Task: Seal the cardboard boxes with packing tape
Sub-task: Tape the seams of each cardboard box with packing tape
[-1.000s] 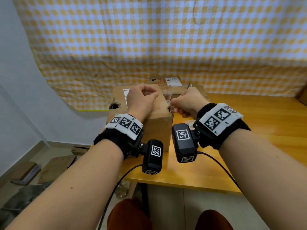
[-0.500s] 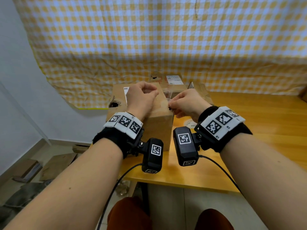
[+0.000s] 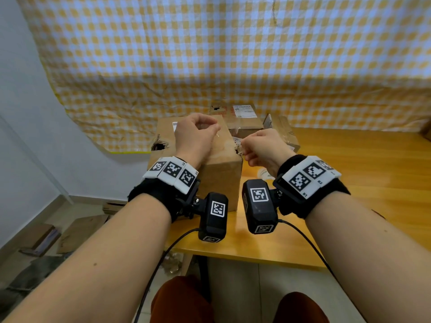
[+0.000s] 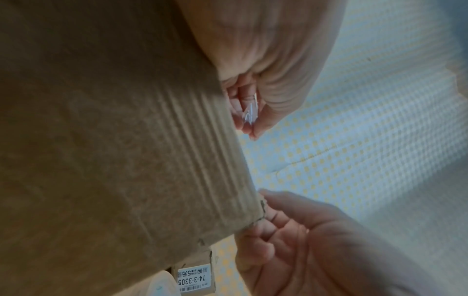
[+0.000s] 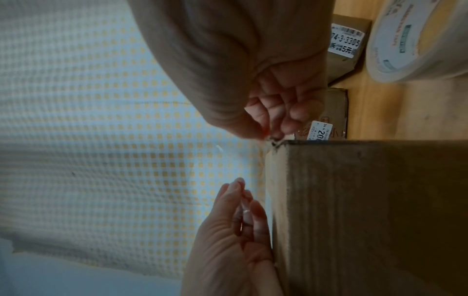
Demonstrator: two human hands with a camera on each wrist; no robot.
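A brown cardboard box [image 3: 217,180] stands at the table's near left corner. My left hand [image 3: 215,130] hovers over its top with thumb and fingers pinching a crumpled bit of clear packing tape [image 4: 249,112]. My right hand [image 3: 243,145] is at the box's torn top right corner and pinches the tape there [image 5: 269,138]. In the right wrist view the left hand [image 5: 243,208] sits just beside the box [image 5: 380,210]. The tape roll [image 5: 418,40] lies on the table right of the box, mostly hidden behind my right wrist in the head view.
More cardboard boxes [image 3: 245,117] with white labels stand behind the near box, against the checked cloth [image 3: 233,54]. The wooden table [image 3: 361,171] stretches to the right. Flattened cardboard [image 3: 77,231] lies on the floor to the left.
Both hands keep their pinch near the box's top right corner; they have shifted only slightly.
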